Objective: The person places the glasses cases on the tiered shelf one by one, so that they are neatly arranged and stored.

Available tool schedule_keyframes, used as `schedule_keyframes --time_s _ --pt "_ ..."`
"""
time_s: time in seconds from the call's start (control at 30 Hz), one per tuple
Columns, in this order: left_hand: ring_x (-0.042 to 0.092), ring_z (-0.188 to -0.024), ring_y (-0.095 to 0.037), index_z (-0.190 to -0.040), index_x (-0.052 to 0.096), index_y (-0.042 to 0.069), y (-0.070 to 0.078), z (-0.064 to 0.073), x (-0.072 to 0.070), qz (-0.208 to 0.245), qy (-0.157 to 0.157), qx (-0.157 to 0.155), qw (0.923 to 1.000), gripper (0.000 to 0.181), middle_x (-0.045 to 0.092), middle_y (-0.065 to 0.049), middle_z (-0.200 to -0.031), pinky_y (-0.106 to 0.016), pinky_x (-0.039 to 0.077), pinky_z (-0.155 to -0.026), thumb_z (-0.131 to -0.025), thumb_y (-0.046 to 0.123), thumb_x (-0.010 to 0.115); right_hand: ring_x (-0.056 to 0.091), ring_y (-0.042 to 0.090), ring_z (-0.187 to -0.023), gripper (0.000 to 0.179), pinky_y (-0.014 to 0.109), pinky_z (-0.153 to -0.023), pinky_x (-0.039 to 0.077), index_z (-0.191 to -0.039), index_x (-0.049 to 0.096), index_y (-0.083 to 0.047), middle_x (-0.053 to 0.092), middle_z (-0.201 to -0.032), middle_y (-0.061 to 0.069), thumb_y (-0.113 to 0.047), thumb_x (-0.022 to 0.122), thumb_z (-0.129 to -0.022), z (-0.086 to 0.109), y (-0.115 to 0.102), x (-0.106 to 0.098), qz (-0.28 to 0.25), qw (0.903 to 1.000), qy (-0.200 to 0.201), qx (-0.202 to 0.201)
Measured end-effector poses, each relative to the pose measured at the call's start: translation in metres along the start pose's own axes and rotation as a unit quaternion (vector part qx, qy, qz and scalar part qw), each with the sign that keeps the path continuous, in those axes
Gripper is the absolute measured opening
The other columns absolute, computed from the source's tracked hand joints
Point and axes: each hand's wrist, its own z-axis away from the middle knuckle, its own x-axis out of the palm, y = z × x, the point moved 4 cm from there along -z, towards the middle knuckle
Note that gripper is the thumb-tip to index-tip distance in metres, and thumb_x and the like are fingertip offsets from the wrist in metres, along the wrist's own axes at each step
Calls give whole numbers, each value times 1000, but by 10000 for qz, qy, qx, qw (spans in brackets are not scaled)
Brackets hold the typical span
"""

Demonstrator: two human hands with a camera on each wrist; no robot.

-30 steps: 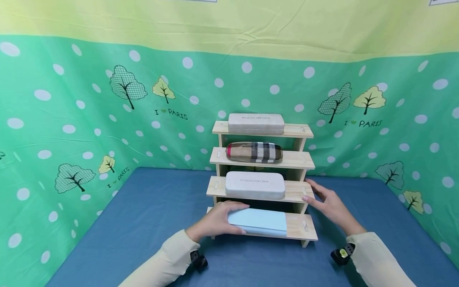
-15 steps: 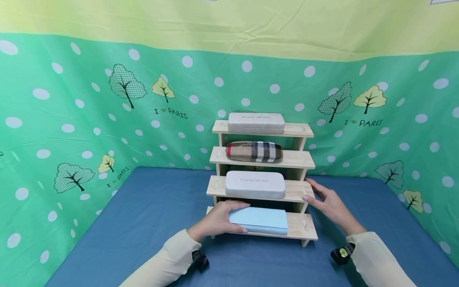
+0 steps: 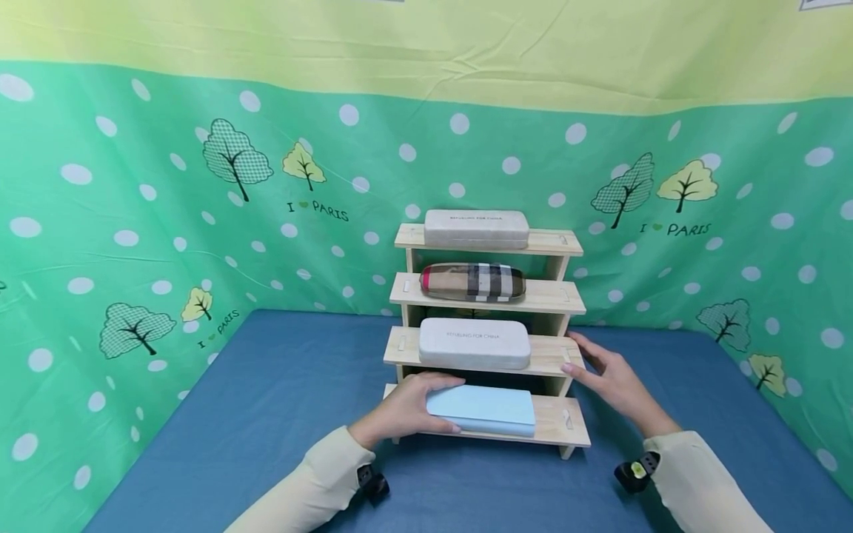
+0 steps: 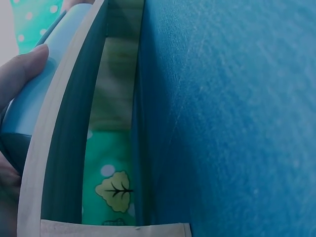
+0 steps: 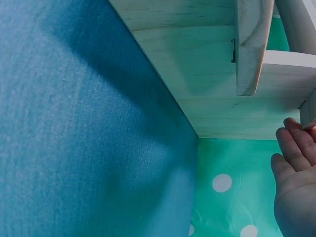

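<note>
My left hand [image 3: 408, 406] grips the left end of a light blue glasses case [image 3: 485, 411], thumb at its front and fingers at its back. The case lies on the lowest tier of a stepped wooden display rack [image 3: 550, 414]. In the left wrist view the thumb presses the side of the blue case [image 4: 34, 96], just above the shelf board. At the rack's right, my right hand [image 3: 616, 385] holds the end of the second tier from the bottom, thumb at the front. The right wrist view shows fingers [image 5: 291, 148] against the board's end.
A white case [image 3: 474, 344] lies on the tier above the blue one. Higher up are a plaid case [image 3: 473, 283] and a greyish-white case [image 3: 476, 229]. The rack stands on a blue cloth-covered table [image 3: 280, 400], before a green printed curtain [image 3: 373, 163].
Over the first half second, my left hand and the blue case shifted slightly to the right along the lowest tier. Since then they look still. My right hand has stayed in place.
</note>
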Motion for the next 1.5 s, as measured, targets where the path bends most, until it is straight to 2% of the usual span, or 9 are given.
schedule_keyframes --time_s 0.23,0.47,0.7,0.9,1.13,1.5 --pt "52 -108 -14 -132 56 12 1 1 -1 46 -85 -15 10000 66 55 -4 -130 -31 42 -91 -75 36 79 33 47 -130 72 57 -101 31 -145 29 4 34 -143 30 -31 61 -92 0 0 1 -79 10000 23 -17" --pt "52 -110 -16 -131 56 12 0 4 -4 18 5 152 9999 63 56 -3 -129 -32 42 -91 -76 34 78 33 47 -130 72 58 -100 31 -145 29 4 34 -144 30 -32 61 -92 0 0 0 -67 10000 19 -17" --pt "52 -115 -16 -130 57 10 4 9 -12 -167 178 303 9992 61 56 -4 -130 -36 42 -95 -77 29 79 32 47 -131 73 58 -101 30 -146 28 2 32 -145 29 -32 62 -91 -1 -1 -1 -11 10000 -32 -37" --pt "49 -119 -17 -131 57 9 6 14 -15 -220 169 280 9992 59 54 -4 -132 -39 40 -99 -79 27 77 31 49 -131 72 59 -100 30 -146 29 3 31 -145 30 -32 62 -91 0 -1 -1 20 10000 -9 -49" --pt "49 -121 -18 -129 59 11 11 24 -23 -274 265 238 9990 55 56 -2 -131 -42 38 -101 -80 31 76 31 49 -131 72 59 -100 30 -146 29 3 31 -145 30 -32 62 -91 0 -1 -1 8 10000 -11 -45" --pt "51 -120 -16 -128 60 17 15 44 -40 -580 360 239 9974 52 58 2 -128 -43 41 -97 -82 37 73 31 49 -130 73 60 -100 30 -146 29 3 31 -145 30 -33 62 -91 0 -1 -1 51 10000 -22 -44"
